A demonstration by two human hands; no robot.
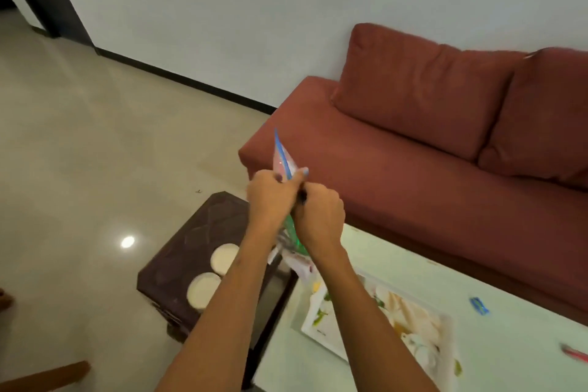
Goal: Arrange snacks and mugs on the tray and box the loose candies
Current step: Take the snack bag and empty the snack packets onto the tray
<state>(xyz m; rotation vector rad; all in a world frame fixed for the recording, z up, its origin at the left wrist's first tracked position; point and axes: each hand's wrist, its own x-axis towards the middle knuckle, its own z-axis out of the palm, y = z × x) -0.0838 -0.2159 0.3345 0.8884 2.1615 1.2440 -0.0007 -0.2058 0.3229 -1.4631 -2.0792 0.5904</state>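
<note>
Both forearms extend forward and up from the lower edge of the view, converging so the fists meet side by side, touching, in front of the sofa (413, 169).

Left hand (270, 197): closed into a fist, back of hand toward the camera, thumb or a finger extended up along the packet. It pinches the snack packet (284, 162) from the left side.

Right hand (319, 216): closed fist, knuckles up, clamped on the same packet from the right, just below and beside the left hand. A small dark spot shows at the top of the fist; cannot tell what it is.

Packet: thin, held edge-on. A blue-edged, pinkish upper end sticks up above the fists; a green and white lower end hangs between the wrists. Print too blurred to read.

Below the right forearm: a patterned tray (413, 321) lies on the pale table (509, 360), tray surface blurred. To the right of the hands and lower, a blue wrapped candy (479, 305) and a red wrapped candy (576, 354) lie loose on the table, well apart from each other.

Below the left forearm: a dark low side table (197, 232) carrying two white mugs (203, 289), seen from above, just beside each other.
</note>
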